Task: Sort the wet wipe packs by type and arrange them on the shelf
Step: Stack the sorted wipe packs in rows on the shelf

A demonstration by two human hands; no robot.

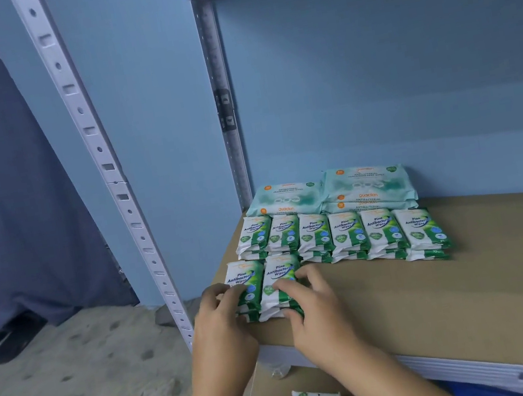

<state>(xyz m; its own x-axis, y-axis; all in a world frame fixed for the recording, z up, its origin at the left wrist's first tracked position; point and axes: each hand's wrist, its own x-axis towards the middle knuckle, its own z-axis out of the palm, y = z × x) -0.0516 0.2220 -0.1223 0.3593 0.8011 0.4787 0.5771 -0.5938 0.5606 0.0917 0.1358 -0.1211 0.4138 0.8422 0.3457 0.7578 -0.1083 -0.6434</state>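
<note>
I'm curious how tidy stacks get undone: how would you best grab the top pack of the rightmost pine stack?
Probably by its right long edge, coming from the right: the top pack lies flat, the neighbouring stack crowds its left, and the shelf is bare on its right.

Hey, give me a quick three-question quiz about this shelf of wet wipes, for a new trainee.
1. True or false: the teal packs lie behind the green pine packs on the shelf.
2. How many stacks make up the longer green row?
3. What do the left hand and right hand grip? A: the front green stacks. B: teal packs. C: nothing.
Key: 1 true. 2 six. 3 A.
</note>
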